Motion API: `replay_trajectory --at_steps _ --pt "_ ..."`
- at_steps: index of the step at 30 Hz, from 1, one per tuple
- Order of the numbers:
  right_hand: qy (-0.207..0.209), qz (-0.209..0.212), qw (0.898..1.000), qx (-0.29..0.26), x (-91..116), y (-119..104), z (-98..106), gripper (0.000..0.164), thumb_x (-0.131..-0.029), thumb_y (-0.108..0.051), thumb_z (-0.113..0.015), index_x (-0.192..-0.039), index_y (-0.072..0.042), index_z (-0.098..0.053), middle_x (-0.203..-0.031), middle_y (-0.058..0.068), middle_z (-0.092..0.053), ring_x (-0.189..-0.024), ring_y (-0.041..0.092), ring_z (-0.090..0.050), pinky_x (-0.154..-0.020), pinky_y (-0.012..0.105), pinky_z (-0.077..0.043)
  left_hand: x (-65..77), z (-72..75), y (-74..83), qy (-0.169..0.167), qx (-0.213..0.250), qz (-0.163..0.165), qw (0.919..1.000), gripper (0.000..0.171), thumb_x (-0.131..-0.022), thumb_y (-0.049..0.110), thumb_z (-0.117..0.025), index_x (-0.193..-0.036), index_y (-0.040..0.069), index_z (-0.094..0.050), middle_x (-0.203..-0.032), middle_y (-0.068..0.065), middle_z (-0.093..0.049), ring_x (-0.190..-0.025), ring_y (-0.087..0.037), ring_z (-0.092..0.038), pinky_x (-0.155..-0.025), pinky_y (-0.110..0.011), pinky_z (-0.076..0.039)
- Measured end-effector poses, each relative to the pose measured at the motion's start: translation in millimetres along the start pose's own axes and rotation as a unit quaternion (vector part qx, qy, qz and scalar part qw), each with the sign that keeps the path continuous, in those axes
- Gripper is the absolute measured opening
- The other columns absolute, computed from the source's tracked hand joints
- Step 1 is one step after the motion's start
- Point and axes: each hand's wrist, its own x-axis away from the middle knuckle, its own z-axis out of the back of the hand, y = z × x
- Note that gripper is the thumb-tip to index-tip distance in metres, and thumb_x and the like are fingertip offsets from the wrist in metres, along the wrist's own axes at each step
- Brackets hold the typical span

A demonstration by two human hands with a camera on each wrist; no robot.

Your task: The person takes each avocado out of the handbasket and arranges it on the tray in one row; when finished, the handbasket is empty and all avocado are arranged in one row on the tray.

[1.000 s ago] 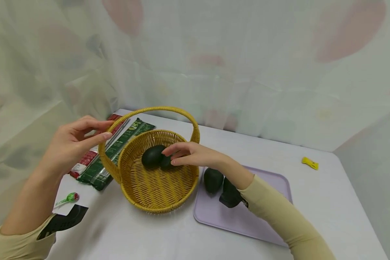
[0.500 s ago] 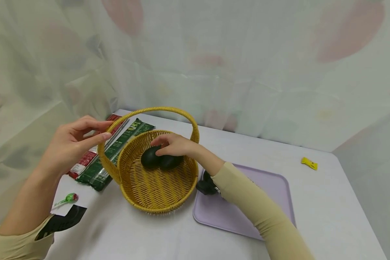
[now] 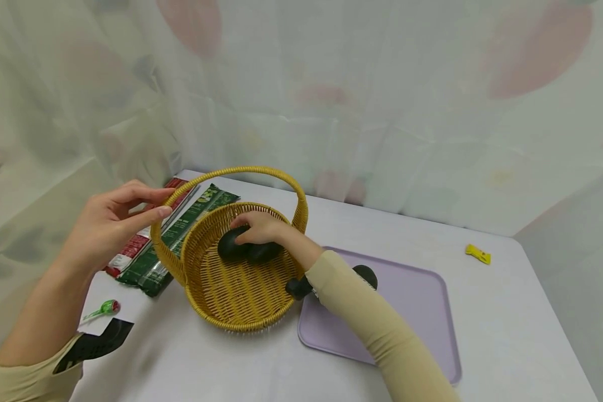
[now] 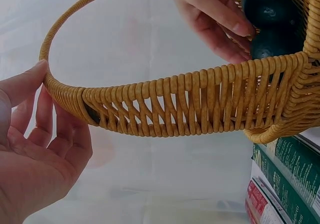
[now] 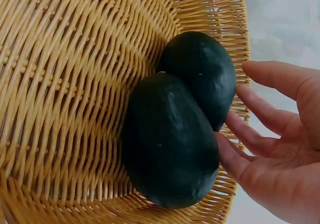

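Observation:
My left hand (image 3: 113,223) pinches the side of the tall handle (image 4: 175,101) of a round yellow wicker basket (image 3: 241,321). Inside the basket two dark green avocados lie against each other, one avocado (image 5: 202,73) on the left and another avocado (image 5: 170,144) on the right. My right hand (image 3: 261,229) reaches into the basket over the left avocado. In the right wrist view its fingertips (image 5: 225,144) are at the avocados' sides, with the thumb apart from them.
A lilac tray (image 3: 412,312) lies right of the basket, partly under my right sleeve, with a dark rounded thing like an avocado (image 3: 365,273) on it. Green and red packets (image 3: 201,204) and a lollipop (image 3: 110,307) are at left. A yellow wrapped sweet (image 3: 478,254) is far right.
My right hand has moved left and down, from over the right avocado to the left one. My left hand has stayed on the handle.

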Motion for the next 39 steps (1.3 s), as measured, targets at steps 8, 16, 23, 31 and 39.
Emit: replay_trajectory --at_steps 8,16,23,31,39 --pt "-0.039 0.024 0.999 0.025 3 -7 -5 0.041 -0.095 -0.015 -0.065 -0.135 -0.010 -0.057 -0.136 0.005 -0.055 -0.127 0.018 -0.048 -0.100 0.026 -0.042 -0.1 0.4 -0.7 -0.002 0.024 -0.003 0.9997 0.028 -0.089 -0.007 -0.066 -0.116 -0.003 -0.067 -0.103 -0.003 -0.062 -0.094 -0.009 -0.064 -0.076 -0.013 -0.052" --pt "-0.116 0.044 0.992 0.020 6 -12 -8 0.049 -0.091 -0.020 -0.070 -0.137 -0.011 -0.056 -0.136 0.001 -0.055 -0.128 0.018 -0.047 -0.096 0.020 -0.041 0.2 1.0 -1.0 -0.004 0.031 -0.005 0.9995 0.028 -0.089 -0.007 -0.065 -0.117 -0.003 -0.067 -0.103 -0.004 -0.062 -0.095 -0.010 -0.064 -0.076 -0.014 -0.052" --pt "-0.196 0.065 0.978 0.043 7 -10 -11 0.057 -0.086 -0.027 -0.075 -0.138 -0.014 -0.056 -0.132 -0.001 -0.055 -0.126 0.016 -0.047 -0.095 0.019 -0.039 0.3 1.5 -0.8 -0.004 0.031 -0.006 0.9995 0.029 -0.088 -0.007 -0.065 -0.117 -0.003 -0.067 -0.103 -0.004 -0.062 -0.096 -0.009 -0.064 -0.076 -0.014 -0.052" --pt "-0.250 0.084 0.965 0.012 5 -9 -13 0.046 -0.083 -0.022 -0.079 -0.124 -0.012 -0.062 -0.116 -0.005 -0.059 -0.115 0.015 -0.054 -0.088 0.018 -0.044 0.4 2.3 -1.8 -0.006 0.045 -0.009 0.9989 0.029 -0.088 -0.009 -0.065 -0.116 -0.004 -0.067 -0.103 -0.005 -0.062 -0.095 -0.010 -0.064 -0.076 -0.013 -0.052" --pt "-0.314 0.101 0.944 0.001 4 -10 -20 0.058 -0.081 -0.020 -0.081 -0.134 -0.016 -0.056 -0.120 -0.007 -0.055 -0.114 0.007 -0.051 -0.091 0.018 -0.044 0.0 2.7 -2.4 -0.005 0.039 -0.006 0.9992 0.029 -0.088 -0.008 -0.065 -0.117 -0.003 -0.067 -0.103 -0.004 -0.062 -0.095 -0.010 -0.064 -0.074 -0.014 -0.052"
